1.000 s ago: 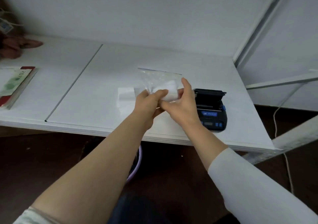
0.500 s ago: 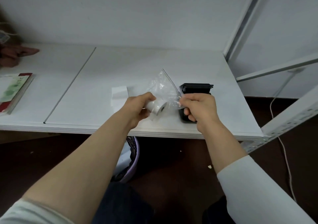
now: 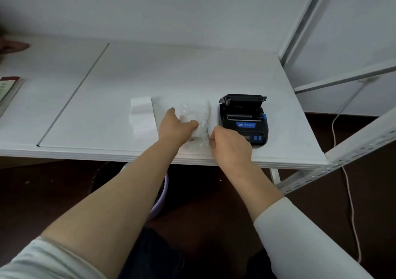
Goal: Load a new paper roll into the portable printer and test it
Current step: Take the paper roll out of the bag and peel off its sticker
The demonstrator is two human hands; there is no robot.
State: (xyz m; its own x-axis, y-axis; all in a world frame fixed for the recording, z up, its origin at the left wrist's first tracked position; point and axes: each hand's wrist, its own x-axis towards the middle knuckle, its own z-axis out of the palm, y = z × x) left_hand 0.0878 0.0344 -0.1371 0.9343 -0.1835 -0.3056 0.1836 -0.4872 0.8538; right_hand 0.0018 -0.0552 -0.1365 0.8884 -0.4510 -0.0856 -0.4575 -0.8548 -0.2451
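The black portable printer point(image 3: 244, 119) stands on the white table point(image 3: 192, 69) with its lid up and its paper bay showing. Just left of it lies a clear plastic bag point(image 3: 192, 110), flat on the table. My left hand point(image 3: 176, 128) is closed around the white paper roll point(image 3: 196, 133) at the bag; I cannot tell whether the roll is inside the bag or out of it. My right hand point(image 3: 231, 147) pinches the bag's near right edge, close to the printer's front.
A loose strip of white paper point(image 3: 142, 116) lies left of the bag. A book point(image 3: 8, 92) and another person's hand point(image 3: 12, 46) are at the far left. A white shelf frame point(image 3: 342, 156) and a cable point(image 3: 348, 184) are on the right, a purple bin point(image 3: 163, 193) under the table.
Both hands have come down from mid-air to the table, and the bag now lies flat. The printer, hidden behind my right hand before, is in full view.
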